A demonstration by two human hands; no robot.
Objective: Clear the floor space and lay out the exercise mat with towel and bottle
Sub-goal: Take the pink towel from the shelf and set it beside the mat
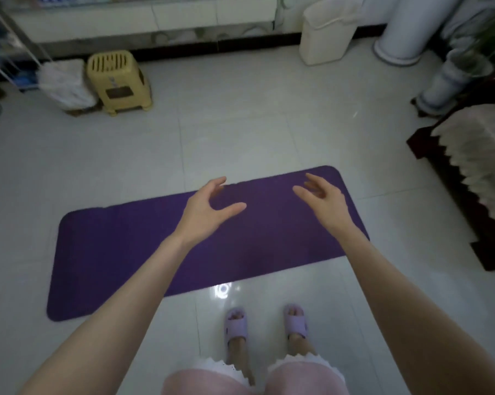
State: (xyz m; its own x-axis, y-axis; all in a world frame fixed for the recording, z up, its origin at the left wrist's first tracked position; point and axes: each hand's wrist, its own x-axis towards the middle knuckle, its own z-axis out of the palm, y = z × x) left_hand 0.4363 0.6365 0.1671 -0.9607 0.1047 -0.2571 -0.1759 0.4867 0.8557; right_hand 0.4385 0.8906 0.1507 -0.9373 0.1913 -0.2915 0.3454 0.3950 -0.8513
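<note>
A purple exercise mat (120, 252) lies flat and unrolled on the white tiled floor, running from lower left to upper right in front of my feet. My left hand (203, 212) hovers above the mat's middle with fingers loosely spread and holds nothing. My right hand (323, 198) hovers above the mat's right part, fingers relaxed and empty. No towel or bottle shows in this view.
A yellow plastic stool (118, 81) and a white bag (66, 84) stand at the back left by a rack. A white bin (326, 32) and a white column base (397, 38) stand at the back right. A fringed, dark-framed seat (474, 166) borders the right side.
</note>
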